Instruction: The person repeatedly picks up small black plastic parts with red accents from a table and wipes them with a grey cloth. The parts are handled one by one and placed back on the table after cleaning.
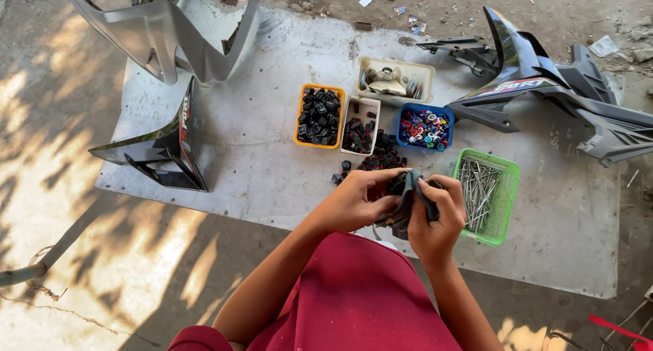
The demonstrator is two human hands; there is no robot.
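Nearest the camera, a red garment [360,303] fills the lower middle, and both forearms reach forward from it. The left hand [357,201] and the right hand [434,222] meet over the near edge of a grey board [272,167] lying on the ground. Between them hangs a dark cloth [405,201]: the left fingers curl round its left side, thumb on top, and the right fingers are pressed together, pinching its upper right fold. Whether a small part lies inside the cloth cannot be told. Just right of the right hand sits a green basket [507,201] of long nails [478,188]. Just beyond the hands, loose black clips [381,157] lie in a heap on the board. Behind them stands a row of trays: an orange tray [298,123] of black parts, a white tray [348,123] of dark parts beside it, and a blue tray [443,116] of mixed coloured pieces. Farther back is a cream tray [425,75] holding pale objects. At the left edge of the board stands a black panel [170,147], with a grey fairing [163,31] beyond it at the far left. At the far right lies a black fairing [537,79], partly on the dirt.
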